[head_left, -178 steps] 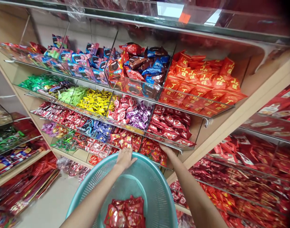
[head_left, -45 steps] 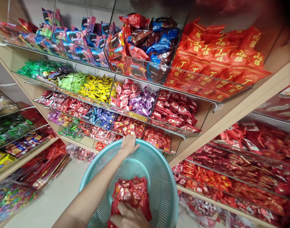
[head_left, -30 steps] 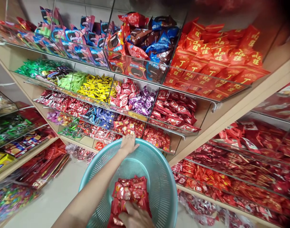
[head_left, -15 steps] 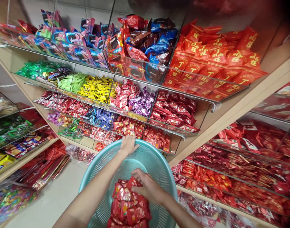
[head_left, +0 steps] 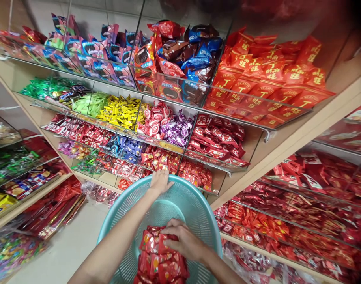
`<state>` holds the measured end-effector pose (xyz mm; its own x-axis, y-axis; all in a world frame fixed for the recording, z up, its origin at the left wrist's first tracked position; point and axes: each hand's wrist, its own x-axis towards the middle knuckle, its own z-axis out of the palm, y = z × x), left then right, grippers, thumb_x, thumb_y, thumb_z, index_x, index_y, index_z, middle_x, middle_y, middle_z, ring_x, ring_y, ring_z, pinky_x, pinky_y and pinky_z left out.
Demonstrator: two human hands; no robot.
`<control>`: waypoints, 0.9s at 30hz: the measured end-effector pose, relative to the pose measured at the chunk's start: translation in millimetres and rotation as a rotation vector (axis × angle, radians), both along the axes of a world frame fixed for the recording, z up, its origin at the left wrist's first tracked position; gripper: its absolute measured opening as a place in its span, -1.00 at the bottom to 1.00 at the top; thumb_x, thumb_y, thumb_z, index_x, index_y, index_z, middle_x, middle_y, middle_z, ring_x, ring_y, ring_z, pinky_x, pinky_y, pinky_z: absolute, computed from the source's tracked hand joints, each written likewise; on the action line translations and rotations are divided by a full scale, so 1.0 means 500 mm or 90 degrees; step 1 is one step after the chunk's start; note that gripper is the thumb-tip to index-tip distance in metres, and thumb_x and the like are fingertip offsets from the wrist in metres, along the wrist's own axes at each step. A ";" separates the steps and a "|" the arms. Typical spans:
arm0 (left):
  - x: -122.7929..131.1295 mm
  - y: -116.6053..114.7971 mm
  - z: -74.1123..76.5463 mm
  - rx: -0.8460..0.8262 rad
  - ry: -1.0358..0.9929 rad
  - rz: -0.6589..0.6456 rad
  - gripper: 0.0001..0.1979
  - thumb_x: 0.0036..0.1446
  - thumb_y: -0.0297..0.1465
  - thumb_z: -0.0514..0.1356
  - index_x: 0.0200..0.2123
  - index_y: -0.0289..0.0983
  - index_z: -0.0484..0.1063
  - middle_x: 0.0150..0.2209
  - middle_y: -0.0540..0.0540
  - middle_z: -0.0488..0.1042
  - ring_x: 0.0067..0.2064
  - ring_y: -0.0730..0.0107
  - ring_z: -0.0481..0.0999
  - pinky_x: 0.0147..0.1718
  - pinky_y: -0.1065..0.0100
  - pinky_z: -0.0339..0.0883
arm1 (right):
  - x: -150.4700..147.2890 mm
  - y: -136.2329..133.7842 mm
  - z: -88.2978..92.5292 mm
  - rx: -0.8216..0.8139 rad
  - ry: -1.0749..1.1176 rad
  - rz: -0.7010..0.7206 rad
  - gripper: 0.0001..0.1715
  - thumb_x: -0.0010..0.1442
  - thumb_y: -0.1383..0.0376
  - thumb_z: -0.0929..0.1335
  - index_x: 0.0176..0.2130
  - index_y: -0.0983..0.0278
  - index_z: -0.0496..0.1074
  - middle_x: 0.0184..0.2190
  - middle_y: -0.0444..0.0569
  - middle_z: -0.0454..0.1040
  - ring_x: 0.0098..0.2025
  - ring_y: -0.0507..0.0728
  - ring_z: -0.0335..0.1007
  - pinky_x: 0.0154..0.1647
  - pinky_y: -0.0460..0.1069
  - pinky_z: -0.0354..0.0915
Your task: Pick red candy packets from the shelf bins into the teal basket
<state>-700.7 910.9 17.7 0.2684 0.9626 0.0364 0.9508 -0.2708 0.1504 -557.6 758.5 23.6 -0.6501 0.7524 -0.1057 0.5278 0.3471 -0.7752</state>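
My left hand (head_left: 160, 181) grips the far rim of a teal mesh basket (head_left: 198, 215), fingers curled over the edge. Inside the basket lies a pile of small red snack packets (head_left: 159, 262). My right hand (head_left: 182, 240) is closed over the top of that pile, fingers pinching a few packets. Just beyond the basket's rim sits a clear shelf bin of similar red packets (head_left: 195, 175).
Tilted clear acrylic bins fill the wooden shelving ahead: red boxes (head_left: 266, 79) top right, blue and brown cookie packs (head_left: 180, 59), yellow candies (head_left: 121, 112), pink and purple sweets (head_left: 165, 124). More red packets line shelves at right (head_left: 301, 213). Pale floor (head_left: 64, 244) lies lower left.
My right hand came up from the lower edge onto the packet pile and has now closed on some packets. The left hand stays on the basket rim.
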 end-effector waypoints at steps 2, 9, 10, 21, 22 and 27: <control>0.000 0.000 -0.001 0.005 0.000 -0.003 -0.47 0.08 -0.01 -0.07 -0.10 -0.33 0.21 -0.09 -0.26 0.31 -0.05 0.09 0.23 -0.12 0.17 0.01 | 0.000 -0.007 0.003 0.033 -0.033 -0.012 -0.69 0.15 0.17 0.26 -0.13 0.18 0.43 -0.22 -0.05 0.32 -0.13 0.10 0.21 -0.05 -0.01 0.12; -0.001 0.001 -0.005 0.020 0.002 -0.009 -0.47 0.09 -0.01 -0.08 -0.10 -0.35 0.22 -0.11 -0.25 0.32 -0.08 0.08 0.24 -0.14 0.17 0.03 | 0.005 -0.022 0.004 0.091 -0.113 -0.002 -0.67 0.17 0.09 0.22 -0.20 0.22 0.42 -0.24 -0.06 0.29 -0.13 0.10 0.18 -0.07 -0.02 0.11; -0.001 0.001 -0.005 0.020 0.002 -0.008 -0.46 0.09 -0.01 -0.08 -0.10 -0.35 0.22 -0.11 -0.25 0.32 -0.07 0.08 0.24 -0.14 0.17 0.03 | 0.006 -0.023 0.002 0.094 -0.114 -0.002 -0.66 0.17 0.08 0.23 -0.19 0.22 0.41 -0.23 -0.05 0.29 -0.12 0.10 0.18 -0.06 -0.02 0.11; 0.002 -0.003 0.004 0.017 0.011 0.002 -0.52 0.08 -0.08 -0.02 -0.09 -0.34 0.22 -0.09 -0.25 0.32 -0.05 0.08 0.24 -0.13 0.17 0.03 | 0.076 0.129 0.029 0.259 0.031 -0.245 -0.67 0.21 0.16 0.20 -0.10 0.21 0.38 -0.23 -0.01 0.37 -0.17 0.11 0.27 -0.10 0.00 0.19; 0.002 -0.004 0.004 0.018 0.012 0.003 -0.53 0.07 -0.09 0.00 -0.10 -0.34 0.22 -0.09 -0.24 0.32 -0.06 0.09 0.24 -0.13 0.17 0.03 | 0.092 0.163 0.024 0.292 0.044 -0.287 -0.69 0.21 0.20 0.19 -0.13 0.22 0.39 -0.25 0.00 0.38 -0.21 0.11 0.28 -0.13 0.01 0.20; 0.000 -0.004 0.006 0.012 0.006 0.001 -0.54 0.05 -0.10 0.03 -0.11 -0.33 0.23 -0.09 -0.24 0.32 -0.06 0.10 0.24 -0.12 0.18 0.03 | 0.164 0.305 -0.035 0.317 -0.051 -0.391 -0.67 0.10 0.38 0.23 -0.11 0.26 0.38 -0.16 0.01 0.38 -0.11 0.12 0.26 -0.04 0.02 0.14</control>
